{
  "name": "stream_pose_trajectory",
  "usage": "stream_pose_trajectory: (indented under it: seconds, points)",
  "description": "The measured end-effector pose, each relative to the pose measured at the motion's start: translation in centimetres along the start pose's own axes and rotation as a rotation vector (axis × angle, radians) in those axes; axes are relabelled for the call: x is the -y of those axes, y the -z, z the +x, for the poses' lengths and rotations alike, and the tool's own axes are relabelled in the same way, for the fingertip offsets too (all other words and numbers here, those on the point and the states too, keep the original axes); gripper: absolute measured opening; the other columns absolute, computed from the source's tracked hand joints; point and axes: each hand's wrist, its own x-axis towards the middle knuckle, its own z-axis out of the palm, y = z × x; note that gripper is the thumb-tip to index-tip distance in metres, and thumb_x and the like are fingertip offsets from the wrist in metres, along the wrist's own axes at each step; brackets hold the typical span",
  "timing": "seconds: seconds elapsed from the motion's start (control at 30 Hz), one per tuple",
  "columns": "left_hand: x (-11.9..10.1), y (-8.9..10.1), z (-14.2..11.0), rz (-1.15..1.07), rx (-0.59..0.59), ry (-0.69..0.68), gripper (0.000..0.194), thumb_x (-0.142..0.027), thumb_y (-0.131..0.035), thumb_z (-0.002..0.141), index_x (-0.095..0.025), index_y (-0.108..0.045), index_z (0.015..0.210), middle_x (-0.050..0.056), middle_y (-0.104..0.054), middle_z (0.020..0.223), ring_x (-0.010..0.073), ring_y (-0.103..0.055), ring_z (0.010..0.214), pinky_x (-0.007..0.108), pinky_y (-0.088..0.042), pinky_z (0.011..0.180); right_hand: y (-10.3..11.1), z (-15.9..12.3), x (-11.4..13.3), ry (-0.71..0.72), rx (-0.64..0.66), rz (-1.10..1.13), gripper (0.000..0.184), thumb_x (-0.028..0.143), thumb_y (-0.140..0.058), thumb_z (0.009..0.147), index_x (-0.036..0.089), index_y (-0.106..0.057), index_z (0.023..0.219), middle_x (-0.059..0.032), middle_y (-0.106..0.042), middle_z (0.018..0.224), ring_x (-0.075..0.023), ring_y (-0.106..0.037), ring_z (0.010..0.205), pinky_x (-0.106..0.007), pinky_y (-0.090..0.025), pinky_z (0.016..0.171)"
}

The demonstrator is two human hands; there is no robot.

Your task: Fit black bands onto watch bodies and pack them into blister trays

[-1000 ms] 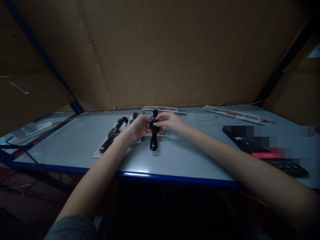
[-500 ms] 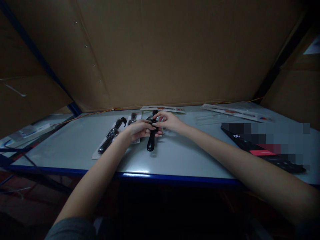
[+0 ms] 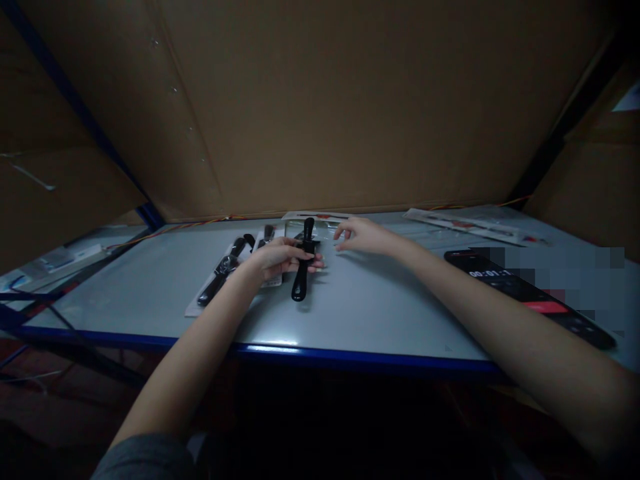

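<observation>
My left hand [image 3: 287, 259] is closed around the middle of a black spokeshave [image 3: 299, 283], a two-handled tool that points away from me just above the table. A hole shows at the end of its near handle. Fingers hide part of its centre. To the right, my right hand [image 3: 367, 237] hovers apart from the tool, thumb and fingers bent with a gap between them and nothing visible in it. Beside my left wrist lies a similar black tool [image 3: 220, 272] on a card in clear plastic. Another packaged tool [image 3: 269, 233] is partly covered by my left hand.
A phone [image 3: 525, 297] with a running timer lies at the right, partly blurred out. Flat packages [image 3: 465, 225] rest at the back right, and another package [image 3: 320, 216] behind my hands. Cardboard [image 3: 320, 113] walls the back; a blue edge [image 3: 350, 358] borders the table's front.
My right hand has let go of the spokeshave and moved to the right, away from it. My left hand stays in place, still holding the tool.
</observation>
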Motion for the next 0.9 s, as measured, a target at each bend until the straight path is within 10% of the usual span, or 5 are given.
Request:
stream_pose_trajectory:
  seconds: [0.33, 0.6, 0.9]
  points:
    - [-0.2, 0.0, -0.3, 0.054, 0.091, 0.019, 0.043, 0.011, -0.060, 0.063, -0.004, -0.053, 0.102, 0.018, -0.065, 0.100, 0.0219, -0.066, 0.089, 0.032, -0.053, 0.080, -1.6, -0.7, 2.9, -0.044, -0.092, -0.348, 0.025, 0.010, -0.042, 0.080, 0.012, -0.066, 0.087, -0.0136, -0.064, 0.093, -0.0218, -0.059, 0.085, -0.028, -0.038, 0.069]
    - [0.0, 0.3, -0.2, 0.071, 0.106, 0.013, 0.045, 0.009, -0.062, 0.063, -0.005, -0.052, 0.105, 0.016, -0.066, 0.096, 0.0209, -0.067, 0.085, 0.031, -0.052, 0.080, 0.3, -0.6, 5.3, 0.168, -0.305, 0.027, 0.020, 0.015, -0.050, 0.081, 0.015, -0.069, 0.085, -0.0071, -0.067, 0.084, -0.0152, -0.059, 0.079, -0.024, -0.039, 0.069]
    - [0.0, -0.1, -0.1, 0.092, 0.076, 0.020, 0.037, 0.010, -0.056, 0.066, -0.006, -0.056, 0.099, 0.010, -0.069, 0.079, 0.0154, -0.068, 0.074, 0.026, -0.053, 0.074, -0.1, -1.8, 8.4, 0.301, -0.202, 0.023, 0.023, 0.011, -0.045, 0.081, 0.017, -0.067, 0.082, -0.0046, -0.061, 0.084, -0.0143, -0.054, 0.080, -0.026, -0.035, 0.066]
